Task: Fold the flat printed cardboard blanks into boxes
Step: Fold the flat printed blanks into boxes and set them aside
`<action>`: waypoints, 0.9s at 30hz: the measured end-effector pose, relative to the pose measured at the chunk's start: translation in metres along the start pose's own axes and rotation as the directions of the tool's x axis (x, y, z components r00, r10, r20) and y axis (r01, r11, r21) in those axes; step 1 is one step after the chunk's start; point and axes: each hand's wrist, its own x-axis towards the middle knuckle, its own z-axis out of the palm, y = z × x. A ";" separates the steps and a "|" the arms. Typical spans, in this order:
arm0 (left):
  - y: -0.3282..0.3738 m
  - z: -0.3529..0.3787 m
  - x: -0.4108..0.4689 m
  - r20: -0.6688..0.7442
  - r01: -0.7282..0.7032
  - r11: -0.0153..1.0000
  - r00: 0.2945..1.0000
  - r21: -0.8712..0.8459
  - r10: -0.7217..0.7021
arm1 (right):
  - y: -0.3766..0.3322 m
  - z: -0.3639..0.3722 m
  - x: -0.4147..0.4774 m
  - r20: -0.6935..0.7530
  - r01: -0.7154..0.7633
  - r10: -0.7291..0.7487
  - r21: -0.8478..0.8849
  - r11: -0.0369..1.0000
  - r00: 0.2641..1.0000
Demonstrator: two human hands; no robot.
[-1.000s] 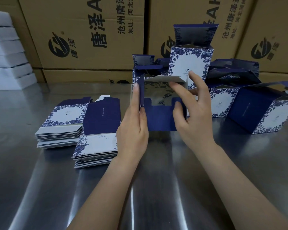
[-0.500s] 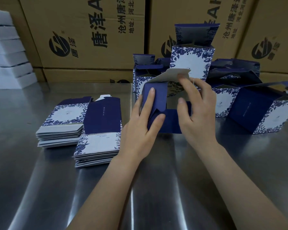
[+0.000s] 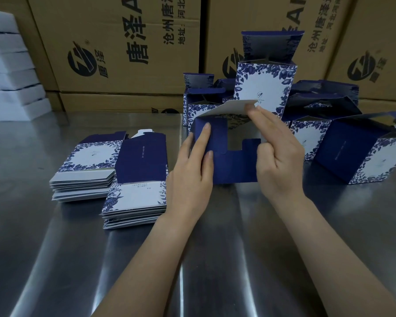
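Note:
A half-formed navy and white floral box stands on the steel table between my hands. My left hand presses a navy side flap inward with its fingers flat on it. My right hand holds the box's right side and pushes a white-backed flap down with its fingertips. Two stacks of flat printed blanks lie to the left: the far stack and the near stack.
Several folded boxes with open lids stand behind and to the right, one lying on its side. Large brown cartons wall the back. White foam slabs are stacked at far left.
The open tube has had its flaps closed: my left hand folded the navy side flap inward, and my right hand brought the white-backed flap down over the opening.

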 end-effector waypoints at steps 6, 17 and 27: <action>0.000 -0.001 0.000 -0.007 0.009 1.000 1.000 0.002 -0.009 | 0.002 -0.003 0.003 0.009 0.062 -0.063 0.054 0.997 0.998; 0.002 -0.003 0.000 -0.010 -0.001 1.000 1.000 -0.001 0.001 | 0.006 -0.007 0.008 -0.021 0.163 -0.163 0.010 0.987 0.986; 0.004 -0.004 0.000 -0.018 0.001 0.999 1.000 -0.040 -0.002 | 0.008 -0.004 0.005 0.009 0.161 -0.161 0.005 0.987 0.987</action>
